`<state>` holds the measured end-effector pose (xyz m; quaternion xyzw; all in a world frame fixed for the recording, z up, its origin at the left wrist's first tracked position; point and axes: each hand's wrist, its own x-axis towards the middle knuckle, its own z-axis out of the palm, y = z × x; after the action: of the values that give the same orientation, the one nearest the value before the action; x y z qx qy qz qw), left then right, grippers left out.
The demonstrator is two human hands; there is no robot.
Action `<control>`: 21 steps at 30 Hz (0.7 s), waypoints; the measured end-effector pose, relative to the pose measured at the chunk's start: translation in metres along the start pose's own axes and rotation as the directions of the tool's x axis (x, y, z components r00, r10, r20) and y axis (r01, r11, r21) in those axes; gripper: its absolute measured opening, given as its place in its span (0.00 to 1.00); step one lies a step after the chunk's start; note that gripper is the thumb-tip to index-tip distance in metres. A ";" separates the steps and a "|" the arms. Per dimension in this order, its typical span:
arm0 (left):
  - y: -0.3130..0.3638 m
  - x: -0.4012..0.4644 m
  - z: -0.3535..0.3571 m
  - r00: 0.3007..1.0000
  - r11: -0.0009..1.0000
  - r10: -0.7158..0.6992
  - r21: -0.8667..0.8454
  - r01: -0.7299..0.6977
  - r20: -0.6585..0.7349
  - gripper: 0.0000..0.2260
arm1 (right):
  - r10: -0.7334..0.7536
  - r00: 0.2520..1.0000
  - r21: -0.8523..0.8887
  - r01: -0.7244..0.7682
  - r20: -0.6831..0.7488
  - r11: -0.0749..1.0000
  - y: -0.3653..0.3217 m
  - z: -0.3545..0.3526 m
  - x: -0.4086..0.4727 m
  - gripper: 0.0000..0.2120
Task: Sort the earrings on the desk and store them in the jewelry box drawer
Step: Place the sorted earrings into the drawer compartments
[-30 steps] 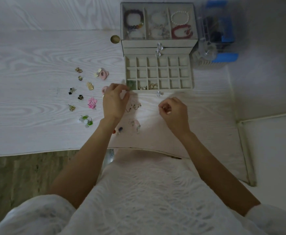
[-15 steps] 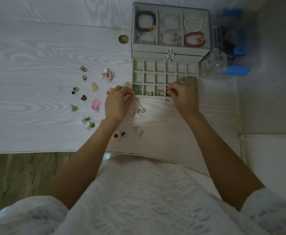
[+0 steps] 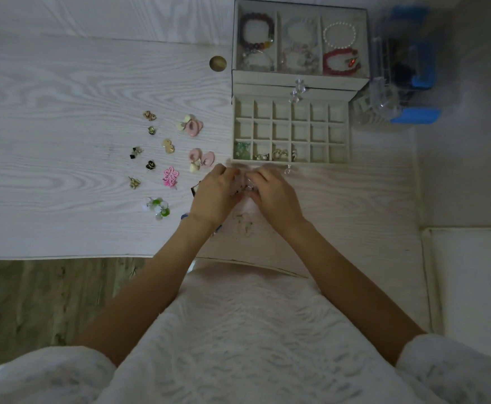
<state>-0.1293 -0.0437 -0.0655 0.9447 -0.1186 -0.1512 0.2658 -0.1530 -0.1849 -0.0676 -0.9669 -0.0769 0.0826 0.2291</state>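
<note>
The jewelry box (image 3: 299,80) stands at the back of the desk with its bottom drawer (image 3: 337,131) pulled out. Green earrings (image 3: 242,150) and three gold pairs (image 3: 280,154) lie in the drawer's front row. My left hand (image 3: 213,193) and right hand (image 3: 273,193) meet just in front of the drawer, fingers curled, pinching small wire earrings (image 3: 242,188) between them. Several loose earrings lie to the left: a pink flower (image 3: 170,175), pink hoops (image 3: 200,158), a green-white cluster (image 3: 158,207) and a black heart (image 3: 151,164). Clear earrings (image 3: 245,224) lie between my wrists.
Bracelets fill the top tray (image 3: 299,39) of the box. A gold disc (image 3: 217,63) sits left of the box. A clear and blue plastic organizer (image 3: 398,83) stands to its right. The desk's front edge (image 3: 63,256) runs close to my body.
My right hand has drawn back from the drawer's front row to the desk and now meets my left hand over the wire earrings. The left hand has stayed in about the same place.
</note>
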 end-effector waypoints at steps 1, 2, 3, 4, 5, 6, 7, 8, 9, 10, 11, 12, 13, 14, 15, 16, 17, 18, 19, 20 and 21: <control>0.001 0.001 0.001 1.000 1.000 0.004 -0.002 -0.004 0.003 0.19 | 0.015 1.000 0.008 -0.015 -0.007 1.000 0.002 0.000 -0.001 0.13; 0.001 0.002 0.002 1.000 1.000 0.005 -0.012 -0.004 0.006 0.18 | 0.033 0.999 0.026 -0.033 -0.019 0.999 0.004 -0.001 -0.003 0.10; 0.002 0.002 0.003 1.000 1.000 0.004 -0.030 -0.003 0.010 0.18 | 0.056 0.998 0.047 -0.054 -0.034 0.997 0.005 -0.001 -0.005 0.08; 0.002 0.002 0.003 1.000 0.999 0.006 -0.047 -0.006 0.015 0.17 | 0.081 0.996 0.062 -0.078 -0.049 0.995 0.007 -0.002 -0.008 0.07; 0.002 0.002 0.003 1.000 0.998 0.011 -0.055 -0.010 0.021 0.17 | 0.103 0.993 0.062 -0.100 -0.062 0.993 0.008 -0.003 -0.011 0.06; 0.001 0.002 0.002 1.000 0.999 0.014 -0.052 -0.013 0.028 0.16 | 0.121 0.990 0.049 -0.118 -0.069 0.992 0.010 -0.004 -0.014 0.06; 0.000 0.003 0.001 0.999 0.999 0.014 -0.043 -0.013 0.033 0.16 | 0.134 0.988 0.030 -0.132 -0.072 0.991 0.012 -0.004 -0.017 0.06; 0.000 0.004 0.000 0.999 0.999 0.017 -0.029 -0.016 0.038 0.16 | 0.147 0.986 0.019 -0.146 -0.076 0.989 0.014 -0.005 -0.021 0.07; 0.002 0.004 -0.001 0.999 1.000 0.023 -0.015 -0.023 0.040 0.16 | 0.159 0.984 0.015 -0.159 -0.079 0.987 0.016 -0.007 -0.024 0.07; 0.003 0.004 -0.002 0.999 0.999 0.031 -0.009 -0.031 0.038 0.16 | 0.172 0.982 0.018 -0.171 -0.081 0.985 0.018 -0.008 -0.027 0.07; 0.003 0.004 -0.003 0.999 0.999 0.037 -0.013 -0.037 0.031 0.16 | 0.185 0.979 0.024 -0.184 -0.087 0.983 0.020 -0.011 -0.030 0.07; 0.003 0.004 -0.004 0.999 0.999 0.041 -0.028 -0.041 0.020 0.16 | 0.200 0.975 0.040 -0.197 -0.099 0.980 0.020 -0.014 -0.031 0.06; 0.002 0.003 -0.004 0.999 0.998 0.039 -0.055 -0.039 0.005 0.16 | 0.217 0.969 0.078 -0.209 -0.117 0.975 0.019 -0.017 -0.030 0.06; 0.001 0.002 -0.005 1.000 0.996 0.029 -0.089 -0.030 -0.009 0.16 | 0.239 0.961 0.148 -0.219 -0.140 0.965 0.018 -0.021 -0.029 0.05; 0.000 0.003 -0.006 1.000 0.992 0.013 -0.128 -0.015 -0.019 0.16 | 0.263 0.950 0.235 -0.220 -0.168 0.947 0.016 -0.026 -0.024 0.04; -0.001 0.002 -0.007 1.000 0.985 -0.007 -0.170 0.003 -0.022 0.16 | 0.287 0.938 0.320 -0.217 -0.193 0.922 0.014 -0.030 -0.019 0.04; -0.002 0.001 -0.008 0.999 0.977 -0.024 -0.213 0.019 -0.022 0.15 | 0.313 0.926 0.391 -0.213 -0.212 0.895 0.013 -0.035 -0.012 0.03; -0.002 0.001 -0.009 0.999 0.967 -0.035 -0.254 0.028 -0.025 0.14 | 0.339 0.915 0.449 -0.214 -0.220 0.868 0.012 -0.039 -0.002 0.04; -0.002 0.001 -0.011 0.998 0.953 -0.044 -0.302 0.030 -0.038 0.12 | 0.361 0.907 0.491 -0.218 -0.217 0.844 0.011 -0.043 0.008 0.04; -0.001 0.002 -0.014 0.997 0.934 -0.052 -0.355 0.027 -0.062 0.11 | 0.377 0.902 0.516 -0.224 -0.212 0.826 0.009 -0.045 0.019 0.05; 0.000 0.004 -0.019 0.994 0.913 -0.057 -0.408 0.014 -0.095 0.11 | 0.387 0.898 0.531 -0.230 -0.207 0.816 0.008 -0.048 0.030 0.06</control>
<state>-0.1187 -0.0366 -0.0509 0.8774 -0.0533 -0.1276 0.4594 -0.1133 -0.2067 -0.0330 -0.8759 0.1429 -0.0146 0.4606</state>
